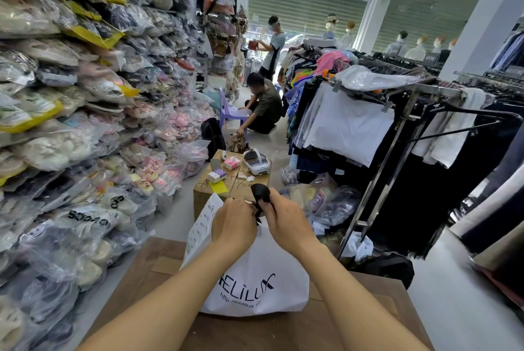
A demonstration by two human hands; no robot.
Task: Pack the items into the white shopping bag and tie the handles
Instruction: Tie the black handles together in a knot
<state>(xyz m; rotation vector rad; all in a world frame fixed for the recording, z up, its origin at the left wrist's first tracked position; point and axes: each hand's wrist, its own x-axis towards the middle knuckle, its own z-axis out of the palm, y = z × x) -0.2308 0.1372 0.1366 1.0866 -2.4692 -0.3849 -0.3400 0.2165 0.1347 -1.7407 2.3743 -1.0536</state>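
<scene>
Fingers point(249, 210) of the left hand point(234, 224) curled nearly closed, pinching at the gathered mouth of the bag; fingers point(269, 204) of the right hand point(286, 221) closed around a dark black loop of plastic handle point(261, 193), lifted just above the mouth. Held so, judging by the pose, to cross and knot the handles while the opening stays bunched.

Largest first: brown cardboard-covered counter point(354, 319), carrying the work near its middle, toward the far edge. Set there, probably, for a flat base so the load keeps upright with both hands busy above.

Next: plump white plastic shopping bag with dark printed lettering point(255, 285), standing on the counter directly below both hands, sides bulging, contents hidden. Appears packed already, with only the tying left to do.

Then: thin white printed paper slip point(202, 220), rising at the bag's left shoulder, just beside the left wrist; cannot tell whether tucked inside or merely leaning against the outside.

Smallest: the black handle loop itself, pulled taut between the two grips, second handle not separable from the first behind the knuckles. Knot not visibly formed yet.

Risk, as a judgement: thin plastic stretching or tearing under a hard pull.
</scene>
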